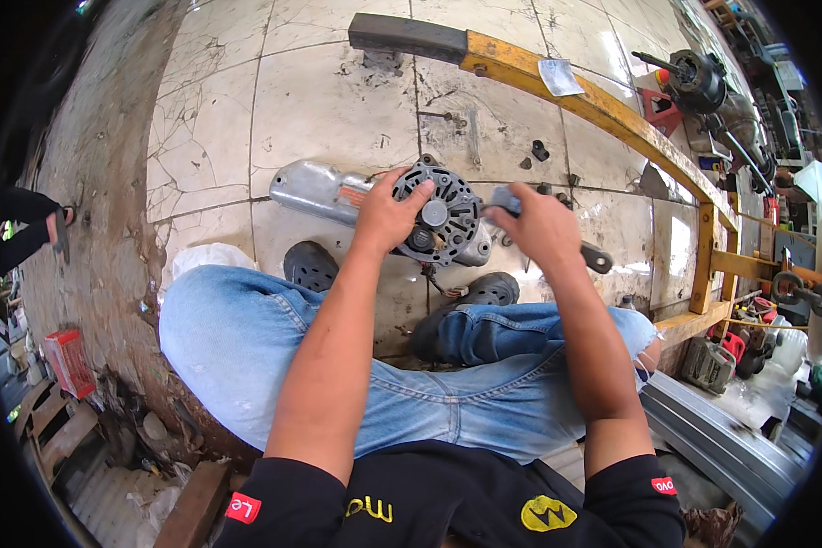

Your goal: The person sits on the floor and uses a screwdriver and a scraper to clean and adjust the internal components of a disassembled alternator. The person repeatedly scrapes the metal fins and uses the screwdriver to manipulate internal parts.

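Note:
My left hand [388,212] grips the left rim of an alternator [437,214], its thumb on the slotted grey metal housing. The round end with its central hub faces up. My right hand [541,226] is beside the alternator's right edge, fingers closed on a small grey-blue pad [503,198]; motion blurs it, and I cannot tell whether it is cloth or abrasive paper. Beneath and left of the alternator lies a long silvery metal cover [312,189]. A dark bar with a holed end [597,258] shows past my right wrist, partly hidden.
A yellow steel hoist frame [603,108] crosses the tiled floor at upper right, a paper stuck on it. Small dark parts [540,151] lie beyond my right hand. Machine parts and bottles crowd the right side. A person's foot [62,228] is at far left, above a red crate [68,363].

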The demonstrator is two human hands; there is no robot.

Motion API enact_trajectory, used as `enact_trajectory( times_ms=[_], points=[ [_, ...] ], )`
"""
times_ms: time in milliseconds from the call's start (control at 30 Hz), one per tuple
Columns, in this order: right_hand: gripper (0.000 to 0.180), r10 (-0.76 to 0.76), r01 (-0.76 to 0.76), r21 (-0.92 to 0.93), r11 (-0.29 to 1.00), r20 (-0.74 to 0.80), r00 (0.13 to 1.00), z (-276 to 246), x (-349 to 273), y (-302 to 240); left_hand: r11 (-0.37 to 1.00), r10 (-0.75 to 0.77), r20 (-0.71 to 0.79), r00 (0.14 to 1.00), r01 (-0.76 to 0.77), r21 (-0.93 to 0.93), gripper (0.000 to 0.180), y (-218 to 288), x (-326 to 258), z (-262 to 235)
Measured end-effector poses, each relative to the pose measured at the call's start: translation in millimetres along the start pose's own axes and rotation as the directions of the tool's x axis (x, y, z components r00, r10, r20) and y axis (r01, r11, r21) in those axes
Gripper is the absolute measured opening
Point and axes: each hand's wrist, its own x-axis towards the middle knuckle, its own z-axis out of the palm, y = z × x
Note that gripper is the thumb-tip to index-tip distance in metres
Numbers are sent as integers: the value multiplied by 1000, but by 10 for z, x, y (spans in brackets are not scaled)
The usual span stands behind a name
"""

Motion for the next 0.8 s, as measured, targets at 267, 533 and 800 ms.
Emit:
enact_trajectory(
  times_ms=[267, 533, 800],
  points=[
    [49, -106, 77, 284, 956, 89, 990, 68, -70, 196, 999, 14, -3, 1000, -13, 36, 65, -40, 18, 9],
    [33, -103, 81, 147, 986, 149, 983, -66, -154, -2, 1000, -10, -1, 1000, 10, 23, 64, 11, -3, 0],
    [28, -138, 127, 92, 988, 125, 982, -46, -171, -17, 999, 3, 4, 1000, -3, 38, 66, 16, 5, 0]
  ],
)
